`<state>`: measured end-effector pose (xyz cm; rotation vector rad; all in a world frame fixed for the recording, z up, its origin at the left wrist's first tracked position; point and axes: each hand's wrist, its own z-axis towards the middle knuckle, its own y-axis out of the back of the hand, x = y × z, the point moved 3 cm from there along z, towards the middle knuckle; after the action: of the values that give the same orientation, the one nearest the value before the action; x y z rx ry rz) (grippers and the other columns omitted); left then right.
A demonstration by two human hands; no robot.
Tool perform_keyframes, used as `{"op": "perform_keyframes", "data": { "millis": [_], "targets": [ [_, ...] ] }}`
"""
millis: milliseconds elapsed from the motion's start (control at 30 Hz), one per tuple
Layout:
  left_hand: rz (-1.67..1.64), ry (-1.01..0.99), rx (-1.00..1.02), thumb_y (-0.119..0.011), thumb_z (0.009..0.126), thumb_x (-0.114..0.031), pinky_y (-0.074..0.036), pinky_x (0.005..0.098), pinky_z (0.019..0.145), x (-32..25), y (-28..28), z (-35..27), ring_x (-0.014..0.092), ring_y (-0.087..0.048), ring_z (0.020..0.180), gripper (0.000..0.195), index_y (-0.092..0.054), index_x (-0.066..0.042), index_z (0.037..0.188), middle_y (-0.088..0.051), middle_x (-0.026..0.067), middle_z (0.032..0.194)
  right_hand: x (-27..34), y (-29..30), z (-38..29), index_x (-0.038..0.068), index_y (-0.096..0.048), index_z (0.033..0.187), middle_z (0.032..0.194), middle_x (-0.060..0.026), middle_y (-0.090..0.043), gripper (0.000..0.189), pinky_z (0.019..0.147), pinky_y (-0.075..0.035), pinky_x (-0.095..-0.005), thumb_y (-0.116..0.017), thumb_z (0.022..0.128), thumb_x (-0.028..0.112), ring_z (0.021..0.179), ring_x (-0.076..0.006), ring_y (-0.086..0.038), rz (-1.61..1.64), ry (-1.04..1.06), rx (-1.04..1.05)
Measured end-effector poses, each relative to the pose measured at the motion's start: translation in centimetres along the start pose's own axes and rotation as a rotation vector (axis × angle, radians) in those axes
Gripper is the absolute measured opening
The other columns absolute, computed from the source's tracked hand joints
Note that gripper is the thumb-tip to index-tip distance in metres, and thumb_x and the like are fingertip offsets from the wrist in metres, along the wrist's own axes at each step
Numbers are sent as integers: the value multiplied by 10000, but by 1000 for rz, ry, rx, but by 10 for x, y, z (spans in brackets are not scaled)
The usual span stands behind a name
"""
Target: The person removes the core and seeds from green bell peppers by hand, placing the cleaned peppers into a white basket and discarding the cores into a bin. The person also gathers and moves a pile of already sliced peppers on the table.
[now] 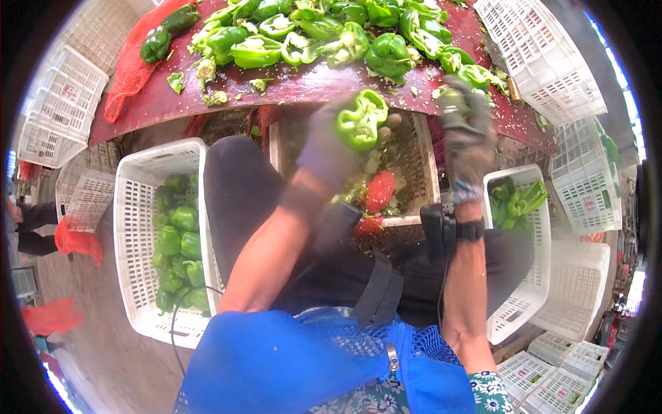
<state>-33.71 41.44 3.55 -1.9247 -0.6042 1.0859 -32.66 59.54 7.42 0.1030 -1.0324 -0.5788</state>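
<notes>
My left hand (331, 139), in a purplish glove and blurred, holds a cut green bell pepper (363, 120) with its open, ribbed inside showing, above a crate of scraps. My right hand (467, 121), in a dark, wet-looking glove, is at the table's near edge with its fingers curled around a blurred, pale green piece, perhaps a pepper core. Whole and cut green peppers (256, 50) lie heaped on the red table (310, 85) beyond both hands, among scattered seeds and stem bits. Below the hands, the scrap crate (433, 176) holds trimmings and a red mesh bundle (380, 191).
A white plastic crate (124, 217) of green peppers stands at left; another white crate (543, 248) with peppers stands at right. More crates (543, 57) are stacked at both sides. Red mesh netting (129, 67) lies on the table's left. A person's dark-clad legs (39, 227) show at far left.
</notes>
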Motion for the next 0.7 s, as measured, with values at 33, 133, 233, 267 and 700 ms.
{"op": "perform_keyframes", "data": {
  "millis": [33,133,233,267,700],
  "targets": [
    [264,-208,74,-437,1017,-159,-601,296,740,9,-18,5,215,-707,866,275,-553,-19,1223,-671,137,1043,-26,22,4,70,-642,1198,877,-74,-692,367,593,-574,-267,-636,933,324,694,-181,-683,-271,4,5],
    [-14,-124,157,-443,1018,-171,-601,341,835,12,-32,18,234,-697,922,285,-530,-41,1256,-656,139,1087,-35,20,-14,119,-595,1277,970,-101,-706,424,495,-548,-280,-663,909,318,675,-168,-683,-529,121,96],
    [-64,-339,161,-483,1005,-222,-570,347,842,13,-40,15,202,-647,1000,329,-525,-47,1280,-627,113,1125,-39,-11,-40,76,-577,1299,988,-109,-709,436,621,-563,-316,-608,953,338,755,-183,-689,-200,-127,201],
    [100,-359,145,-507,988,-227,-546,339,839,10,-41,9,181,-616,1017,360,-517,-41,1295,-613,100,1133,-14,-19,-40,62,-587,1288,967,-110,-707,425,641,-558,-313,-584,973,346,769,-185,-684,-238,-60,150],
    [429,-366,248,-496,942,-112,-497,303,866,12,-51,4,144,-586,979,399,-500,-19,1330,-601,86,1106,20,-18,-42,-41,-591,1263,1012,-87,-693,357,707,-562,-264,-590,959,146,788,-149,-686,1028,-759,204]
  ]
}}
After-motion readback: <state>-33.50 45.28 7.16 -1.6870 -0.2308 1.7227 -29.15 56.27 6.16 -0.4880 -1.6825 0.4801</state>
